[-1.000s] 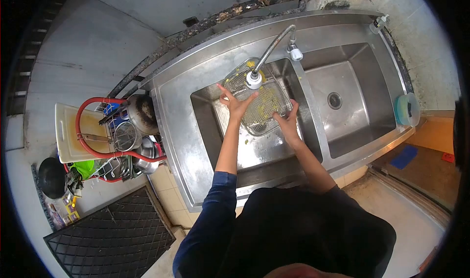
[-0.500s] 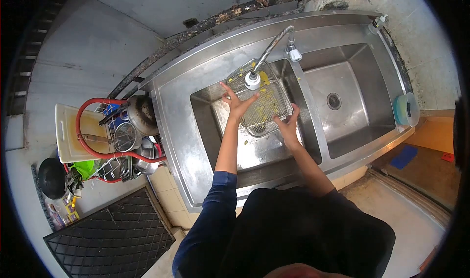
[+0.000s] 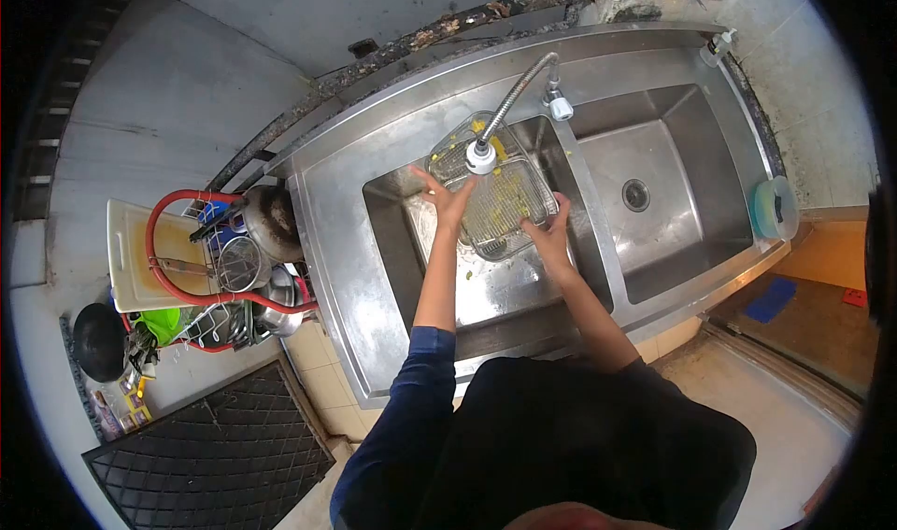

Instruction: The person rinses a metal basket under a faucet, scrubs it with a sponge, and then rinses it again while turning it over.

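Observation:
A wire mesh tray (image 3: 509,198) with yellow food bits on it lies tilted in the left sink basin (image 3: 397,240). My right hand (image 3: 551,236) grips its right edge, thumb over the mesh and fingers along the outer side. At the tray's left side is my left hand (image 3: 445,208), its fingers spread and the thumb close to the rim; whether it touches cannot be made out. Behind lies a second mesh tray (image 3: 448,163), partly covered, also spotted with yellow. The white spray head (image 3: 480,159) of the flexible faucet (image 3: 519,86) hangs over both.
To the right is a second basin (image 3: 673,194) with a drain. A soap bottle (image 3: 718,48) and a teal-and-clear container (image 3: 775,208) stand at the sink's right end. On the left, a dish rack (image 3: 220,296) holds pots, strainers and a white cutting board (image 3: 140,250).
My left hand's fingers have shifted slightly left and down beside the tray. My right hand keeps its place on the right edge.

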A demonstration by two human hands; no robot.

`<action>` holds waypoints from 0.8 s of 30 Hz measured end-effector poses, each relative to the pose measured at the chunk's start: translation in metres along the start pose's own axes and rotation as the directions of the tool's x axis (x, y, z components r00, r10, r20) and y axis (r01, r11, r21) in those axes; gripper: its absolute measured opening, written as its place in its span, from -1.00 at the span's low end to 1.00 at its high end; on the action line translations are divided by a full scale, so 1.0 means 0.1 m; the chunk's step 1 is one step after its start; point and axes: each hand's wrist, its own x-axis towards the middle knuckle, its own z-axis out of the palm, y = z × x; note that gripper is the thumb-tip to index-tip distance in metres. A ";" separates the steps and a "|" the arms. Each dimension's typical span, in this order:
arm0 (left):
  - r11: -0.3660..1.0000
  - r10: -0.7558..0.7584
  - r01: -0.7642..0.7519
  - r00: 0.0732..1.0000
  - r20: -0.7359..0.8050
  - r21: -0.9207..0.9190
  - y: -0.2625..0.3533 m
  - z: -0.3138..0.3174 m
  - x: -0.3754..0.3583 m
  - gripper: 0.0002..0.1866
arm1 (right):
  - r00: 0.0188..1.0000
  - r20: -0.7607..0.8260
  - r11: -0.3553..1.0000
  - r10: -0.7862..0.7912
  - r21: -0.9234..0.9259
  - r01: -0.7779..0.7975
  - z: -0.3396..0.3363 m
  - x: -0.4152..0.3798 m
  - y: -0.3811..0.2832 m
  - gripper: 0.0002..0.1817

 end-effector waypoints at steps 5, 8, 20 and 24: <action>0.793 -0.328 0.354 0.934 0.142 -0.496 -0.22 -0.07 0.10 0.52 | 0.995 -0.035 0.993 0.091 0.083 -0.088 -0.16 -0.09 -0.09 -0.20; 0.789 -0.300 0.397 0.915 0.269 -0.470 -0.28 -0.09 0.23 0.06 | 0.966 -0.057 0.964 0.253 0.098 -0.247 -0.39 -0.08 -0.33 -0.18; 0.842 -0.077 0.413 0.730 0.679 -0.349 -0.07 0.01 0.22 -0.23 | 0.911 0.163 0.898 0.380 0.171 -0.405 -1.57 0.23 -0.29 -0.25; 0.878 -0.085 0.405 0.657 0.749 -0.256 0.00 -0.19 0.22 -0.10 | 0.870 0.218 0.867 0.441 0.147 -0.476 -1.55 0.21 -0.24 -0.27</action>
